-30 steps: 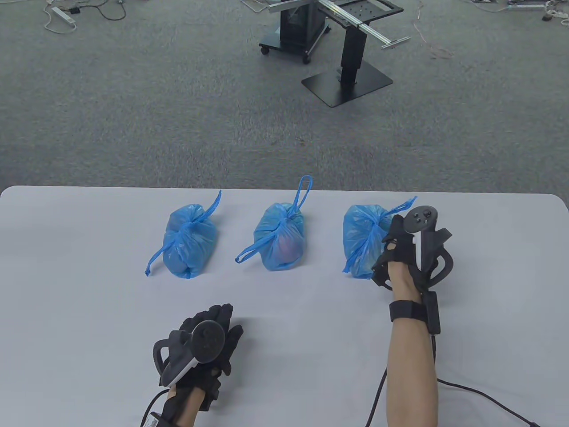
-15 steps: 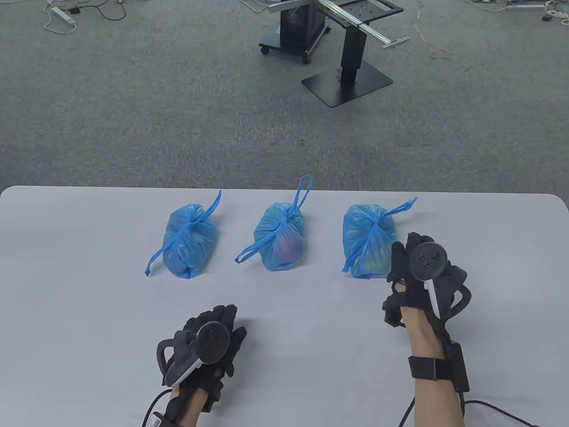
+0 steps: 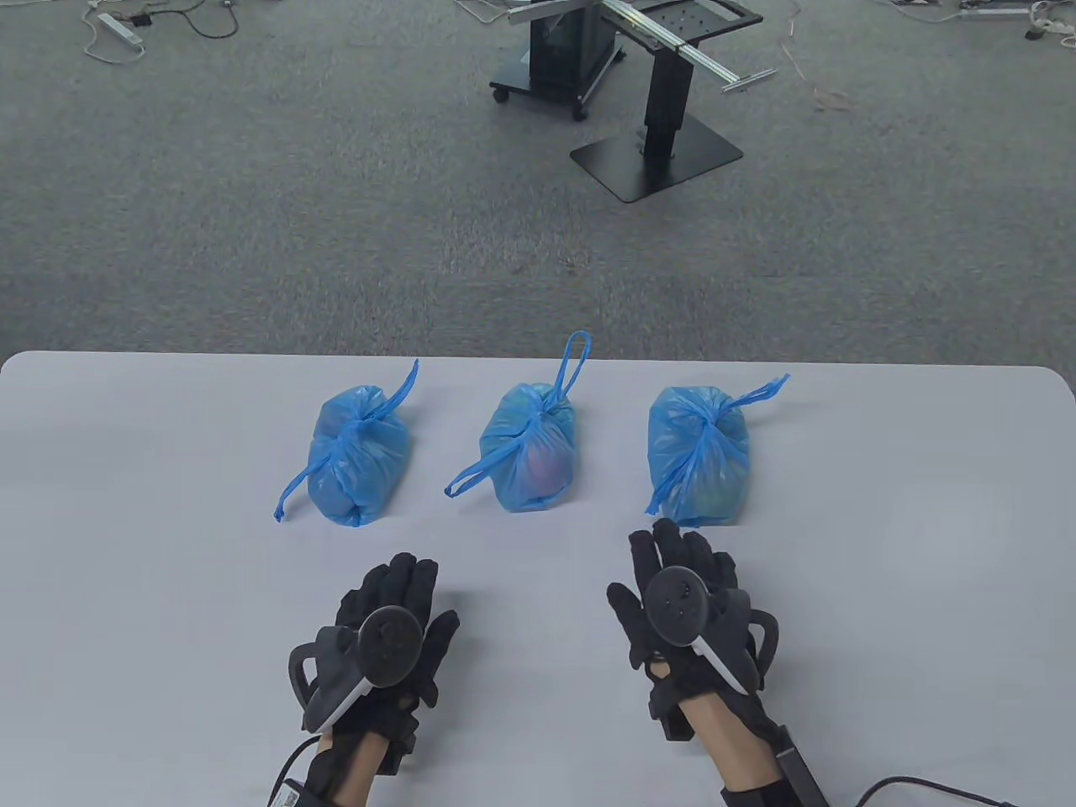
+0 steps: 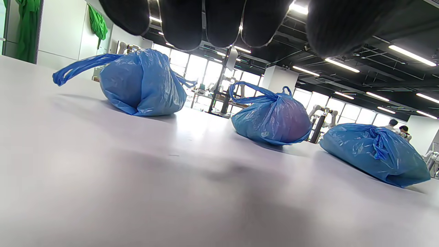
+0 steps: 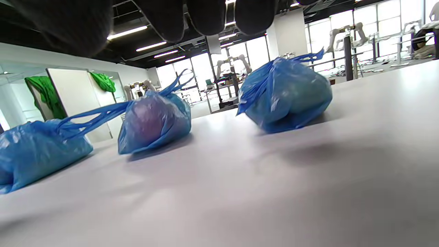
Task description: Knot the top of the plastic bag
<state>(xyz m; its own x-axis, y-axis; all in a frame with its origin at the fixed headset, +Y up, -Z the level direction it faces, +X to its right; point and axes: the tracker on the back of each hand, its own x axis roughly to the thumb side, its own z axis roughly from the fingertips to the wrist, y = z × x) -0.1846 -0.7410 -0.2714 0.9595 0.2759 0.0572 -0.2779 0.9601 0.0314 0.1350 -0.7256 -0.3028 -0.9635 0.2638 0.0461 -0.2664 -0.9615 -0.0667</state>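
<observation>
Three blue plastic bags lie in a row on the white table (image 3: 126, 588), each with its top tied in a knot: the left bag (image 3: 360, 458), the middle bag (image 3: 534, 458) and the right bag (image 3: 698, 458). They also show in the left wrist view, left bag (image 4: 142, 84), middle bag (image 4: 272, 118), right bag (image 4: 374, 154), and in the right wrist view, right bag (image 5: 286, 92), middle bag (image 5: 154, 120), left bag (image 5: 37, 151). My left hand (image 3: 395, 609) and right hand (image 3: 677, 580) lie flat on the table in front of the bags, fingers spread, holding nothing.
Beyond the table's far edge is grey carpet with a black stand on wheels (image 3: 559, 63) and a black base plate (image 3: 656, 160). Cables (image 3: 908, 790) trail from my wrists near the table's front edge.
My right hand has left the right bag and moved back and to the left, coming down flat on the table. My left hand has barely shifted.
</observation>
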